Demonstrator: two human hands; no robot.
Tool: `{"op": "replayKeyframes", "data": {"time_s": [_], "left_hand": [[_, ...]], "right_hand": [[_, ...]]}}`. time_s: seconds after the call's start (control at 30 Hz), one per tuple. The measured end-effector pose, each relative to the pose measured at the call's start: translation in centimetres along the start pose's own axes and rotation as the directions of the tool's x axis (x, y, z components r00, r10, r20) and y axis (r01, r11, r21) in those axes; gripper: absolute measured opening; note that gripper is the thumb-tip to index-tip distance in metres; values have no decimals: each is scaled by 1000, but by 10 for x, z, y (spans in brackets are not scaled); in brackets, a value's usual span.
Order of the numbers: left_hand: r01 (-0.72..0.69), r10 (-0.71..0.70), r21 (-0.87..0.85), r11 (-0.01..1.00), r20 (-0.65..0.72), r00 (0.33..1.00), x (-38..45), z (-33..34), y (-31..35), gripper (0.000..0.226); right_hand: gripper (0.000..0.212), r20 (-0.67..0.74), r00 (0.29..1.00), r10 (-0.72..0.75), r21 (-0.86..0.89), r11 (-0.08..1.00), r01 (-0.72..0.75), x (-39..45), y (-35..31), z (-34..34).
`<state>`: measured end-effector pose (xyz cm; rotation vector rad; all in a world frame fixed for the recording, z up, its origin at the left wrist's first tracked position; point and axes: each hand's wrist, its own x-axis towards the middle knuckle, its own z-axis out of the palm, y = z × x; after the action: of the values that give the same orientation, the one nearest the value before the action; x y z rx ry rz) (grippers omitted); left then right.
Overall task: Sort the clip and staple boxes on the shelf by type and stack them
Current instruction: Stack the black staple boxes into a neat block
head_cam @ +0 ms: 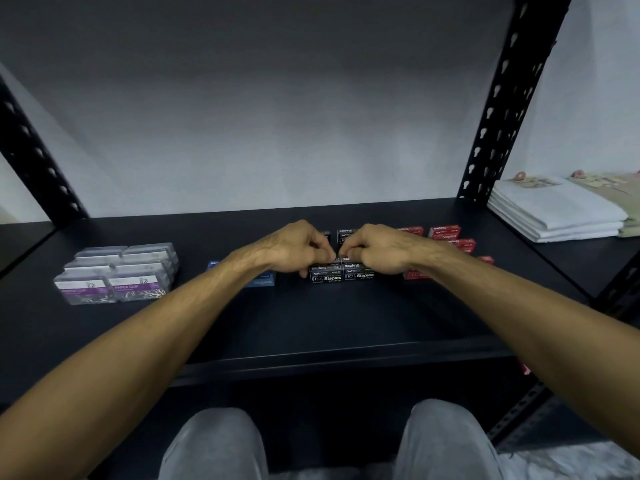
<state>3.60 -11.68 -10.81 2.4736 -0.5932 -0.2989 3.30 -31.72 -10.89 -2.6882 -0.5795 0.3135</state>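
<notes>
Gripping: left hand [298,245] and right hand [375,249] pinch black staple boxes [341,273], fingers curled.
Location: black shelf [311,317], centre.

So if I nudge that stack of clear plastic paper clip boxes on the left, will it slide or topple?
The clear plastic paper clip boxes look rigid and squat, stacked only a few layers, so they probably slide rather than tip. Smooth plastic on the dark shelf may slip easily. The upper layers could shift separately.

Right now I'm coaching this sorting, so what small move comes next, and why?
Probably press the black staple boxes flush together: both the left hand and right hand pinch at their seam, while red staple boxes still lie scattered.
</notes>
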Motion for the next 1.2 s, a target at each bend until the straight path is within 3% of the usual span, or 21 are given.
{"op": "replayKeyframes", "data": {"time_s": [0.2,0.43,0.63,0.9,1.0,1.1,1.2], "left_hand": [[-24,22,25,999,66,998,-4,0,-2,37],[-86,81,169,982,39,996,-2,7,-3,34],[-95,94,188,977,18,995,-2,8,-3,26],[-100,98,168,981,17,995,-3,9,-4,24],[-99,96,198,975,24,995,-4,8,-3,34],[-94,104,222,970,-35,994,-5,-4,-3,43],[-80,102,151,985,-143,984,0,-19,-6,33]], "right_hand": [[51,56,998,26,0,1000,-26,-10,-3,-6],[36,1,999,-38,-100,994,38,-10,1,6],[23,-3,999,-54,-113,992,53,-9,0,8],[21,5,999,-42,-105,994,42,-8,-3,8],[30,7,999,-44,-100,994,45,-9,-3,7],[48,-27,999,-32,-70,997,30,-10,-2,-2],[46,-108,994,-17,-17,1000,15,-7,2,-17]]}}
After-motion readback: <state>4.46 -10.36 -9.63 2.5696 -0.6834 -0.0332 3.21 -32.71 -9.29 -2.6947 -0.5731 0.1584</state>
